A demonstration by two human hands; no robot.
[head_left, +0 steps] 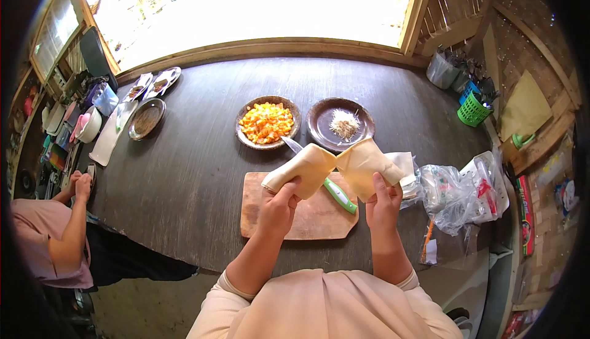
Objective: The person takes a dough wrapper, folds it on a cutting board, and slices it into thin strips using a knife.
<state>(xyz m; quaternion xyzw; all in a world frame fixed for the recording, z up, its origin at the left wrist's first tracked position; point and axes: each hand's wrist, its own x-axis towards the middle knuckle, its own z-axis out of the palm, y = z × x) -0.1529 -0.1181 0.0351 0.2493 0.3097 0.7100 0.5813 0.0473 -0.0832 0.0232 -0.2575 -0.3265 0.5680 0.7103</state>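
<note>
My left hand (pixel 280 211) is closed on a folded pale spring roll wrapper (pixel 301 168) whose left edge looks layered. Another pale wrapper (pixel 367 164) hangs from my right hand (pixel 383 204), pinched between thumb and fingers. The two pieces meet at a corner between my hands; whether they are joined there I cannot tell. Below them lies a wooden cutting board (pixel 301 222). A knife with a green handle (pixel 340 195) rests across it, its middle hidden by the wrapper. Just beyond are a bowl of diced orange food (pixel 266 123) and a dark plate (pixel 319 115) holding thin white shreds (pixel 345 125).
More pale wrappers (pixel 402 166) and clear plastic bags (pixel 452 194) lie to the right. A green basket (pixel 474 110) stands at the far right edge. An empty oval dish (pixel 147 119) sits at left on the dark table (pixel 190 173). Another person (pixel 52 237) is at the left edge.
</note>
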